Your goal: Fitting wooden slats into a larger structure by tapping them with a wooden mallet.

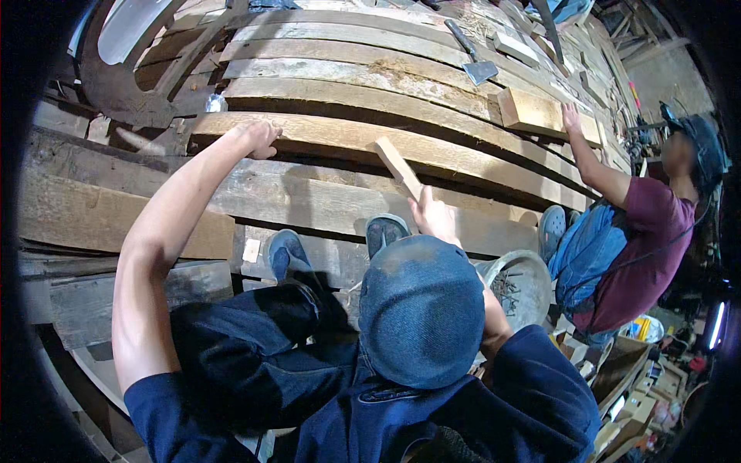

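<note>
A short, pale wooden stick (pixel 400 167) is gripped at its near end by my right hand (pixel 432 214), its far end over the long plank. That long light-brown plank (pixel 332 137) runs across in front of me. My left hand (pixel 263 140) rests on the plank toward its left end, fingers curled; whether anything small is inside them is hidden. Part of my right forearm is covered by the blue cap (pixel 421 312).
At right, a co-worker in a maroon shirt (pixel 648 239) lays a hand on a thick wooden block (pixel 532 114). A bucket of nails (pixel 532 270) stands by my right arm. A hatchet-like tool (pixel 480 72) lies on the far boards. Dark gaps separate several planks.
</note>
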### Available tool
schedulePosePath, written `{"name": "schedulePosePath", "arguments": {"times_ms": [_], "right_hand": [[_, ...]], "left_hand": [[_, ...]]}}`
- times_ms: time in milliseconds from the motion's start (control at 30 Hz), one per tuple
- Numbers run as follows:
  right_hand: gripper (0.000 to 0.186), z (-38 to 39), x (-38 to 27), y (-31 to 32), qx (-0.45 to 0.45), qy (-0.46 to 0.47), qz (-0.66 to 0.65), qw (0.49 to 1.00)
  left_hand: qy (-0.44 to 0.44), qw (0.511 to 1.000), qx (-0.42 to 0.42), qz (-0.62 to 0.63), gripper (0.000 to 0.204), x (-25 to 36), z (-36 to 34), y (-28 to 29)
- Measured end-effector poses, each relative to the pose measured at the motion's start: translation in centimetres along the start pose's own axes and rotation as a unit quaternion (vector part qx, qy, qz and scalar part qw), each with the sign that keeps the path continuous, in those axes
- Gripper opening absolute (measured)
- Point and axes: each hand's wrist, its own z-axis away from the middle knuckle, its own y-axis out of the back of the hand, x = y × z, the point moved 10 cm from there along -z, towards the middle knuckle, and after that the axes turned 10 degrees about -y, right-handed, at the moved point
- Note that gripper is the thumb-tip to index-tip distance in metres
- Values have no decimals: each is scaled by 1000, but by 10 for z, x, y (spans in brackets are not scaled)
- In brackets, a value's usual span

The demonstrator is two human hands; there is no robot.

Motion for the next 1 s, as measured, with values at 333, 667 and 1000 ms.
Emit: {"name": "schedulePosePath", "arguments": {"times_ms": [333,667,1000], "right_hand": [[35,3,9,24,122,29,37,991],[72,11,6,23,170,-24,89,981],[88,2,20,32,93,-89,20,991]], "left_hand": [[-11,1000,1,18,49,3,-8,5],[-16,1000,-17,-10,48,13,-6,11],[-1,1000,-21,12,51,7,-5,7]]}}
